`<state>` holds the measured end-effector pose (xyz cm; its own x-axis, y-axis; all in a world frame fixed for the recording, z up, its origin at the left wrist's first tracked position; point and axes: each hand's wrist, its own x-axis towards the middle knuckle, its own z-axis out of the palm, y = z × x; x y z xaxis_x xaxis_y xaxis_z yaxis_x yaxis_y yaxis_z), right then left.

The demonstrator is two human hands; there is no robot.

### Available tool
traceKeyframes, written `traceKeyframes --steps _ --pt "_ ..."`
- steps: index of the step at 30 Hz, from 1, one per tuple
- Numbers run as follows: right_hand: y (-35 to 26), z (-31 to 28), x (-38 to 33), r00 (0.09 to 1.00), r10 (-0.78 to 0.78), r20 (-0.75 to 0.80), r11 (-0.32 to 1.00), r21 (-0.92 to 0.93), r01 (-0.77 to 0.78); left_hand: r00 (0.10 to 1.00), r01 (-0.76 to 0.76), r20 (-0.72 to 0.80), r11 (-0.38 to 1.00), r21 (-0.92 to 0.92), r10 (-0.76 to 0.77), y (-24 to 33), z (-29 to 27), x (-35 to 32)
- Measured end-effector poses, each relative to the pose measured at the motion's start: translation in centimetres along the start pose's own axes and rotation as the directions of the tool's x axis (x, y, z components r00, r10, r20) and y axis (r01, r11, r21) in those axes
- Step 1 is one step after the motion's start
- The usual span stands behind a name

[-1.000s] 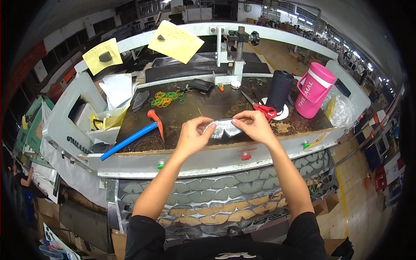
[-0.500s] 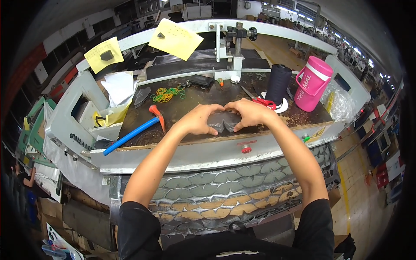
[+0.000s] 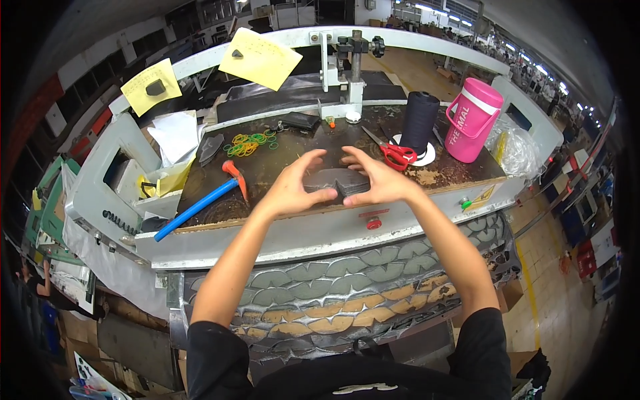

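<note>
The stack [image 3: 335,180] of dark, notched pieces sits at the middle of the frame, apparently resting on the counter [image 3: 280,163] near its front edge, notch facing the bottom of the frame. The left hand [image 3: 291,188] and right hand [image 3: 381,181] cup it from either side. Their fingers are spread and curved, not clenched; the upper fingertips stand apart from the stack's far side, while the thumbs seem to touch its near side by the notch. Whether they press, I cannot tell.

With so loose a hold, the layers could slide over one another if one thumb pushed harder than the other, skewing the notch. A pull toward the bottom of the frame could bring pieces over the front edge, since little counter lies there. Below that edge is a red button [image 3: 374,223], which a dropping wrist might knock.

The scissors [image 3: 400,157], right of centre, lie near the right hand and could catch it on a wide sweep. The hammer [image 3: 200,208], left of centre, has its handle jutting past the front edge, where a forearm could snag it.
</note>
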<state>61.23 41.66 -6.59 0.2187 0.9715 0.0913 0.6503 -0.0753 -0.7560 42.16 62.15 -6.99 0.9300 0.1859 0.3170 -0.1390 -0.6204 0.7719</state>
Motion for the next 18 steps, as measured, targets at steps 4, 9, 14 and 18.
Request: traceKeyframes --steps 4,9,14,18 --pt "2.5 2.5 -0.9 0.939 0.187 -0.287 0.766 0.641 0.043 0.960 0.105 -0.162 0.831 -0.547 -0.228 -1.1 2.6 -0.6" --pt "-1.9 4.9 0.4 0.913 0.296 -0.282 0.810 0.580 -0.083 0.934 0.208 -0.104 0.755 -0.621 -0.343 -1.6 3.3 0.3" --pt "1.4 1.3 -0.7 0.972 0.095 -0.215 0.874 0.485 0.022 0.984 0.119 -0.068 0.885 -0.451 -0.167 -2.0 0.7 0.0" --pt "-2.0 -2.0 0.5 0.992 -0.009 0.123 0.999 -0.036 0.013 0.944 -0.066 0.321 0.997 -0.046 0.077 -0.9 -2.7 1.6"
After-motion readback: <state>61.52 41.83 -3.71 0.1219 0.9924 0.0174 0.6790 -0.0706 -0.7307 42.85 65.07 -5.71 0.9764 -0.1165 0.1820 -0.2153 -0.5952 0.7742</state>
